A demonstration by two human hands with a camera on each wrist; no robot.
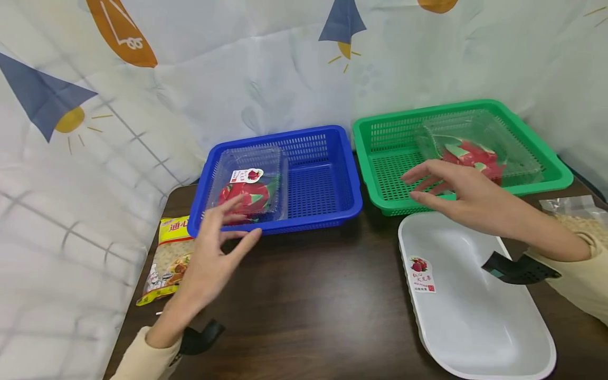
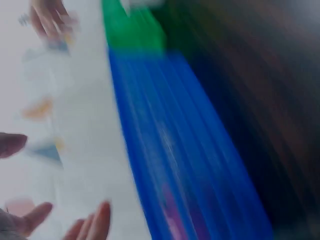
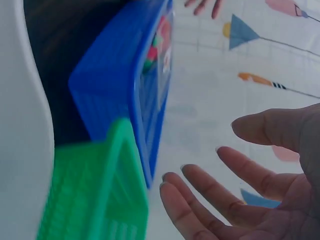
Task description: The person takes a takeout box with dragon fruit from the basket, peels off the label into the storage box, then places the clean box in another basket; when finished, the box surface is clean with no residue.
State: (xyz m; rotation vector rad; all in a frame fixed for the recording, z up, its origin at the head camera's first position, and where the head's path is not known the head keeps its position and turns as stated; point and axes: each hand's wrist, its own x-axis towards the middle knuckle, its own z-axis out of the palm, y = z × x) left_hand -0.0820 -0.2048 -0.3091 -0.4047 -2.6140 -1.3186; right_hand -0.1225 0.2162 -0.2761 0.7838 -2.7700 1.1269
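My left hand (image 1: 211, 253) hovers in front of the blue basket (image 1: 311, 219), fingers spread and holding nothing. In that basket's left half lies a clear plastic box (image 1: 252, 158) with a red dragon fruit (image 1: 249, 196) and a printed label. My right hand (image 1: 456, 192), its fingers loosely bent and holding nothing, is above the near edge of the green basket (image 1: 389, 142). Behind it, a second clear box (image 1: 518, 153) sits in the green basket with a dragon fruit (image 1: 475, 153) inside. The left wrist view is blurred; the right wrist view shows the right fingers apart.
A white tray (image 1: 480, 316) with a dragon fruit label (image 1: 421, 274) on its left rim stands at the front right. A yellow food packet (image 1: 171, 258) lies left of the blue basket. Near the right sleeve is a clear bag (image 1: 581, 216). A patterned curtain (image 1: 294, 74) hangs behind.
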